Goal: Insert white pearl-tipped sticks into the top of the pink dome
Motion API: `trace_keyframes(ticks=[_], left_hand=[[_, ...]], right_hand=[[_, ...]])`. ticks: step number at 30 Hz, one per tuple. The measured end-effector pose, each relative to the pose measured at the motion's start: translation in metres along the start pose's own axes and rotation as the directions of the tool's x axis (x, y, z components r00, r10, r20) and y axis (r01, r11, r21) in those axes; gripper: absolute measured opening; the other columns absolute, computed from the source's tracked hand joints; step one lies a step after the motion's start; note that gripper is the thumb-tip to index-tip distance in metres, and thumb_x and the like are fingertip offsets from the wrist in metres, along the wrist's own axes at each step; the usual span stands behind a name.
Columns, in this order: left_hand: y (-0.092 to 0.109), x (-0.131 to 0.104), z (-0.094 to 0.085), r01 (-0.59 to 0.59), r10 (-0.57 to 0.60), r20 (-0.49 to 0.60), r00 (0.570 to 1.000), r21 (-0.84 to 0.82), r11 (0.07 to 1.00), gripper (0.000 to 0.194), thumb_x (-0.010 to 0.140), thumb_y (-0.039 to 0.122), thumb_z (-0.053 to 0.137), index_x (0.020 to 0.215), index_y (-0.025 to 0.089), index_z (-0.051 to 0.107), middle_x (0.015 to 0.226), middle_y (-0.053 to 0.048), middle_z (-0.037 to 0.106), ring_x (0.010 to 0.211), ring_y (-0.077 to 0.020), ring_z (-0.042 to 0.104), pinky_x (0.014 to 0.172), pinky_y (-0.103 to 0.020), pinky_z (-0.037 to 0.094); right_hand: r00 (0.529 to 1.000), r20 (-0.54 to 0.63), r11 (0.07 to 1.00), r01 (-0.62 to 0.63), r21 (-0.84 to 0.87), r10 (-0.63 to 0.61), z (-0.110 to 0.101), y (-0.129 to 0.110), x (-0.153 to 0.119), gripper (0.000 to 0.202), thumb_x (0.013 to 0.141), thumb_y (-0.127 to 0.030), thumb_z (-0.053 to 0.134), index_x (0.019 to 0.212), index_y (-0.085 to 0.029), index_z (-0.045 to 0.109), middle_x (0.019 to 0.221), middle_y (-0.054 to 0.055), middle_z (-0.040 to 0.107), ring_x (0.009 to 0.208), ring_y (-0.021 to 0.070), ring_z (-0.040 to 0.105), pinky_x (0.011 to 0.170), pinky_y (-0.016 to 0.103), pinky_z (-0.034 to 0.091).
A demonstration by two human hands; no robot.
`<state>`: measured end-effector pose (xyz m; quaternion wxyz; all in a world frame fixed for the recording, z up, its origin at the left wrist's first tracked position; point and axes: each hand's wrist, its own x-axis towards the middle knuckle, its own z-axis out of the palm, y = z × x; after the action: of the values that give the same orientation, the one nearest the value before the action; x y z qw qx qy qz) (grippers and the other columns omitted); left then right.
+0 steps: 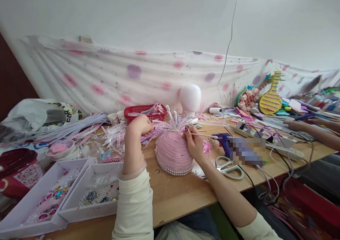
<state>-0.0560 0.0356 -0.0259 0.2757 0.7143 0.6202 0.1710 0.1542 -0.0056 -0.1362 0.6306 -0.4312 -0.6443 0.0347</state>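
Observation:
A pink dome-shaped cap (pixel 174 151), wound in yarn-like strands and edged with white pearl beads, stands on the table before me. White beaded sprays (pixel 175 119) rise from its top. Against its right side, my right hand (pixel 195 142) is closed, pinching a thin pale stick (pixel 204 135) that points right toward a blue glue gun (pixel 224 142). My left hand (pixel 142 126) hovers left of the cap, above pink and lilac stems, wrist bent and fingers curled. Its fingertips are partly hidden, so whatever it pinches cannot be made out.
White trays (pixel 91 211) of beads and gems lie at left. Behind the cap are a red basket (pixel 130 116) and a white foam head (pixel 190 97). Scissors (pixel 230 171), a power strip (pixel 281 148) and cables lie right; another person's hands (pixel 296 126) work at far right.

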Motion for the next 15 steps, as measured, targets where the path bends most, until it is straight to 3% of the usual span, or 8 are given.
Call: trace_keyframes(ticks=[2,4,10,15], left_hand=[[0.003,0.001,0.010,0.040,-0.029,0.257,0.966,-0.037,0.998,0.019,0.068,0.000,0.055,0.064,0.015,0.066,0.068,-0.004,0.071,0.061,-0.0136,0.065,0.057,-0.020,0.049],[0.004,0.009,0.026,0.091,-0.093,0.369,0.925,0.022,0.996,0.023,0.064,-0.005,0.052,0.060,0.014,0.065,0.059,-0.003,0.068,0.054,-0.0126,0.062,0.055,-0.020,0.048],[-0.005,0.042,0.059,0.175,-0.196,0.318,0.928,0.094,0.980,0.019,0.061,-0.003,0.057,0.052,0.013,0.061,0.053,-0.010,0.065,0.053,-0.0207,0.061,0.058,-0.032,0.049],[-0.019,0.061,0.070,0.198,-0.184,0.236,0.954,-0.039,0.979,0.018,0.062,0.003,0.065,0.050,0.016,0.060,0.047,-0.006,0.059,0.056,-0.0216,0.061,0.062,-0.034,0.048]], right_hand=[[1.000,-0.011,1.000,-0.010,0.000,0.010,0.000,0.000,0.000,0.031,0.097,-0.038,0.041,0.070,-0.023,0.045,0.066,-0.002,0.048,0.063,0.0149,0.046,0.062,0.029,0.035],[1.000,-0.016,1.000,-0.023,0.003,0.023,0.000,0.000,0.000,0.031,0.097,-0.038,0.042,0.070,-0.023,0.045,0.066,-0.002,0.047,0.062,0.0148,0.045,0.061,0.029,0.034],[1.000,0.007,0.999,-0.025,0.036,0.024,0.001,0.001,0.000,0.031,0.097,-0.039,0.041,0.071,-0.022,0.046,0.068,-0.002,0.048,0.065,0.0153,0.046,0.064,0.030,0.036],[0.999,0.018,0.999,-0.027,0.045,0.026,0.001,0.002,-0.001,0.031,0.097,-0.039,0.041,0.071,-0.023,0.046,0.068,-0.002,0.048,0.065,0.0155,0.045,0.063,0.030,0.035]])
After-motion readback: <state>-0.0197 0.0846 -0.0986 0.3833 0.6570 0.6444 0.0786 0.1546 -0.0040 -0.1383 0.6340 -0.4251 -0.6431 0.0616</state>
